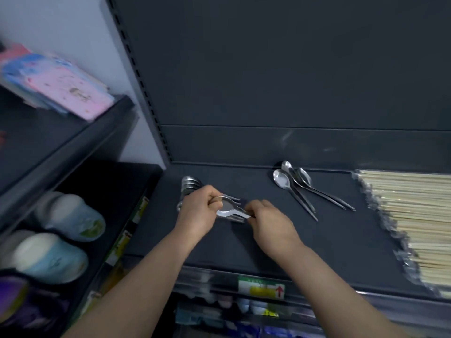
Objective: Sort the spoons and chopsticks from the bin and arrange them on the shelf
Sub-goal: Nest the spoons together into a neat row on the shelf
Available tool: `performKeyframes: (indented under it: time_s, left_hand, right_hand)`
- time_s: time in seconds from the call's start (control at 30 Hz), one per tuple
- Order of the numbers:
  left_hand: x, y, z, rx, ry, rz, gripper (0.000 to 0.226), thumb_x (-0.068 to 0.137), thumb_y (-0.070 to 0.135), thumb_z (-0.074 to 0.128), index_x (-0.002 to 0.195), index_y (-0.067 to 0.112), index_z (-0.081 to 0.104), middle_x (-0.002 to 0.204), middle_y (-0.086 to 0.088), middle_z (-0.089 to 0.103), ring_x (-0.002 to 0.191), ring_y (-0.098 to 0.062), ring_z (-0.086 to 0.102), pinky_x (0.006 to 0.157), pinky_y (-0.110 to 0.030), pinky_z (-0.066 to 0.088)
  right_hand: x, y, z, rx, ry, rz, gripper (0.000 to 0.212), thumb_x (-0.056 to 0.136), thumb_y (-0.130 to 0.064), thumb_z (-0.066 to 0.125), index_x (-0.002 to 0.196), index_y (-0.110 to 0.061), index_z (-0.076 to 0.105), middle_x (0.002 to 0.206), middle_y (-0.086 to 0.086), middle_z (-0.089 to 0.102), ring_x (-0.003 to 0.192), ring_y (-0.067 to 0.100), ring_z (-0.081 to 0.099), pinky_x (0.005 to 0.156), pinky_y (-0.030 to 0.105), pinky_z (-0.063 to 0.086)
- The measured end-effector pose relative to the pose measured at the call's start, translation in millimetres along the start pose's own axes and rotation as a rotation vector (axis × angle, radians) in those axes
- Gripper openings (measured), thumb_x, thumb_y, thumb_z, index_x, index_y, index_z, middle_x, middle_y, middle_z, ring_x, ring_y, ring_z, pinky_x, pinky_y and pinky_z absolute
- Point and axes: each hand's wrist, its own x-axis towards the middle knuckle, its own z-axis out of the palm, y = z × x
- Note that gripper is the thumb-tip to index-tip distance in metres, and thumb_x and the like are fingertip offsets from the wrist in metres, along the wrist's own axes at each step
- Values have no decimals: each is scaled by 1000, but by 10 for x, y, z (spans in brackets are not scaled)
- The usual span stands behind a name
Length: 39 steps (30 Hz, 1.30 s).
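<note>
Both hands meet over the left part of the dark shelf [268, 242]. Left hand [197, 212] has its fingers [212, 200] curled round the bowl end of the held spoon [227, 209]. Right hand [271, 222] pinches the handle end, fingers [252, 208] pressed together. The held spoon sits just above the shelf, bowl to the left, with a few more handles showing under it; I cannot tell who grips those. The spoon stack [189, 184] lies just behind the left hand, near the back-left corner. Three loose spoons [296, 185] lie further right, bowls toward the back wall, handles fanned forward. Wrapped chopsticks [415, 215] fill the shelf's right end, well apart from the hands. A price label [261, 287] is on the front edge. Cups [69, 217] and a pink pack [67, 87] sit on the neighbouring shelves at left.
</note>
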Motion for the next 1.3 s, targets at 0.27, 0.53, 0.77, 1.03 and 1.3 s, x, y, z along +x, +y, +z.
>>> performKeyframes:
  time_s: [0.27,0.53,0.77,1.03,1.3]
  left_hand:
    - [-134,-686,-402,159,67,-30,6,88,16,67,88,22,66,91,5,64,84,-13,63,77,-34,54]
    - [-10,-853,-419,188,61,34,33,79,26,76,106,20,58,103,4,54,87,-17,61,77,-36,53]
    - [66,-816,-444,396,85,152,36,83,31,72,113,21,55,112,1,53,102,-19,53,79,-31,48]
    - [171,-308,-127,370,31,393,21,88,29,65,108,23,61,109,7,60,108,-15,51,84,-29,44]
    - [345,462,781,241,-157,293,25,89,26,65,113,19,59,109,2,65,103,-18,61,88,-35,49]
  right_hand:
    - [36,-450,568,-252,63,-139,41,88,-6,53,124,-27,53,120,-4,54,116,19,47,88,30,40]
    - [85,-557,754,-333,252,-52,39,49,-4,86,77,-24,68,75,-3,59,71,22,60,54,29,46]
    - [196,-618,760,-316,274,-19,27,64,-4,78,79,-26,71,79,-2,60,76,23,60,58,31,44]
    - [24,-172,494,-331,335,-21,27,59,-6,82,74,-26,71,73,-3,59,67,24,59,52,30,44]
    - [4,803,-76,-323,332,154,20,73,-9,72,87,-23,73,83,0,65,82,27,61,62,34,47]
